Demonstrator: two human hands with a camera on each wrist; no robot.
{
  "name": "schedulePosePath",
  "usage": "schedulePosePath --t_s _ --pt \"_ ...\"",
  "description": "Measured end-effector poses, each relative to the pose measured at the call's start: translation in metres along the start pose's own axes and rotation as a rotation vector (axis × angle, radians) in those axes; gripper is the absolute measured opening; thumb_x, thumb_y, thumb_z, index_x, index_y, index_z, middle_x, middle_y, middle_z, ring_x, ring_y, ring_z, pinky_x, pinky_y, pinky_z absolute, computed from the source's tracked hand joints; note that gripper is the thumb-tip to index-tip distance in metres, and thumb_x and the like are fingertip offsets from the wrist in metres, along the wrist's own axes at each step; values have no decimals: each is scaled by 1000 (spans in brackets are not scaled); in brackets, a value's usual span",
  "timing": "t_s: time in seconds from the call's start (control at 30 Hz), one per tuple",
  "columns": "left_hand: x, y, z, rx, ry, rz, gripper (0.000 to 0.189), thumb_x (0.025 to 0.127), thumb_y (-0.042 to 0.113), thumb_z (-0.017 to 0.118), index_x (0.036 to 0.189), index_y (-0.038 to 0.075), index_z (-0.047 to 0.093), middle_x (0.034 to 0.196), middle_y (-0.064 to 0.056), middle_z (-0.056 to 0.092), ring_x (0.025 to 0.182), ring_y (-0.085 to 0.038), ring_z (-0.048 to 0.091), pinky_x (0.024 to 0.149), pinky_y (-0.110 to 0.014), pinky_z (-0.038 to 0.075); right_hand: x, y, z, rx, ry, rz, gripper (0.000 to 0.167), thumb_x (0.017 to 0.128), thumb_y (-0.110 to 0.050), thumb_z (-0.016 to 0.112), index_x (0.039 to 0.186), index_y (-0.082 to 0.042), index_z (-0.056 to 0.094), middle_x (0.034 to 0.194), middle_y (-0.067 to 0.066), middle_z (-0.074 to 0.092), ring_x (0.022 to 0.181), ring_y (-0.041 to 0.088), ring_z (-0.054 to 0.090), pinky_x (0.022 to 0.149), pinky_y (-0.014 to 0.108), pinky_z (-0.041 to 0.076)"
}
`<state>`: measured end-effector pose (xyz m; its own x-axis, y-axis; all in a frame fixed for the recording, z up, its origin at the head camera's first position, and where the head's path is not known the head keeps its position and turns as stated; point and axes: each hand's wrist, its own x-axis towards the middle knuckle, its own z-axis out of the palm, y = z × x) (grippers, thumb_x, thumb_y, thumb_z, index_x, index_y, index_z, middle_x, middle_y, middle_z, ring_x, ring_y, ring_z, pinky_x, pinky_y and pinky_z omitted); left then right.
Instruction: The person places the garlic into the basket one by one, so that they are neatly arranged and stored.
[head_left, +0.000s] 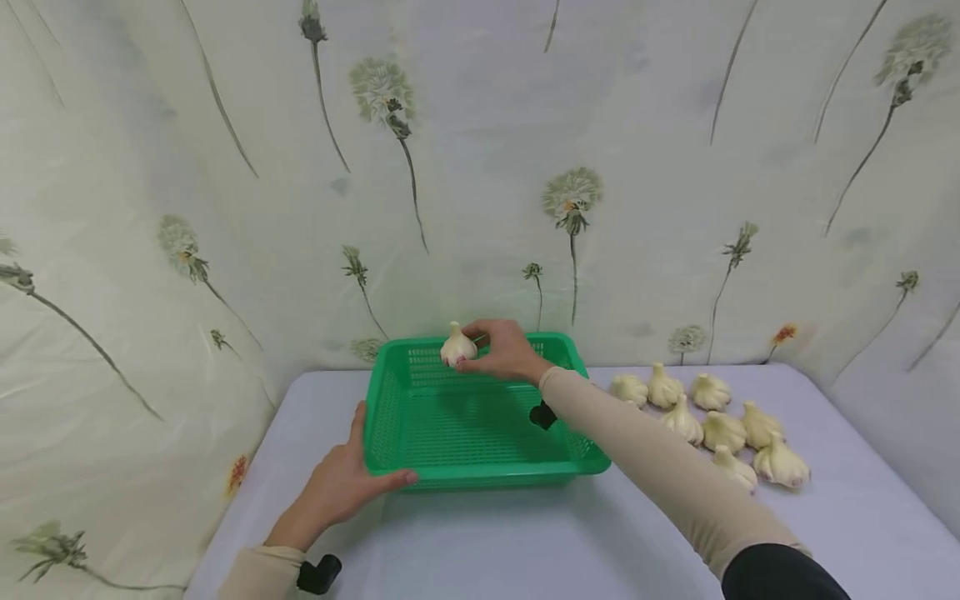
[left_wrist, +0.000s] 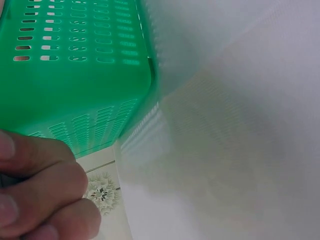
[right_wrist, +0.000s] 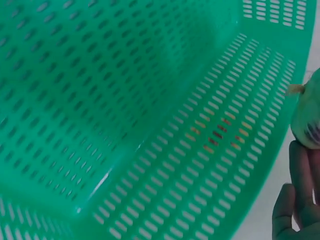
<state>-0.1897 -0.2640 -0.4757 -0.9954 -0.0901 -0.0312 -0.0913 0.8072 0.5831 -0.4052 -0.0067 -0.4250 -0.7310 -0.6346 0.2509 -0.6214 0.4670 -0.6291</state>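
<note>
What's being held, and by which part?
The right hand holds a garlic bulb by its rounded side; the left hand grips the green basket at its near left corner.

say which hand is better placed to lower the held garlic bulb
Likely the right hand: it pinches the garlic bulb toward the far side of the green basket, while the left hand holds its near left corner.

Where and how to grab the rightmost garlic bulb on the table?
Probably across the rightmost bulb's round body, from above and the right: neighbouring bulbs sit close on its left and far sides, its right is open, and the narrower neck offers less to hold.
</note>
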Motion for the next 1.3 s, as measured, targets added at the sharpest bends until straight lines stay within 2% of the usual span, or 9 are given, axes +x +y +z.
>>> schedulePosePath --t_s 0.23,0.53,0.93,1.13,1.3 --pt "3 -2 1 -22 -10 2 145 75 77 82 171 7 -2 122 -30 70 100 -29 71 78 -45 57 18 3 24 -60 -56 -56 55 93 -32 84 139 -7 68 133 10 72 116 28 71 100 46 56" --pt "6 -4 0 -33 -18 0 145 75 77 81 171 8 -3 117 -27 71 96 -26 71 73 -42 56 32 -3 43 -78 -92 -85 57 94 -29 83 142 -3 65 137 14 70 119 30 70 100 45 56" --pt "5 -2 -2 -52 -13 -16 144 75 74 84 171 9 -1 110 -26 72 94 -27 71 71 -41 55 43 -4 65 -144 -108 -141 53 96 -28 81 140 -3 67 134 13 71 117 29 70 100 46 55" --pt "6 -2 -1 -52 -12 -16 143 75 74 84 171 9 -1 111 -26 72 93 -26 71 71 -41 56 44 -2 80 -151 -125 -131 54 97 -28 80 143 -5 65 138 12 70 119 27 69 100 44 56" --pt "7 -3 -1 -49 -12 -21 144 75 75 83 171 9 0 109 -25 72 90 -25 70 70 -41 55 44 -5 89 -166 -121 -138 53 96 -27 81 141 -4 65 133 12 71 117 27 68 98 45 56"
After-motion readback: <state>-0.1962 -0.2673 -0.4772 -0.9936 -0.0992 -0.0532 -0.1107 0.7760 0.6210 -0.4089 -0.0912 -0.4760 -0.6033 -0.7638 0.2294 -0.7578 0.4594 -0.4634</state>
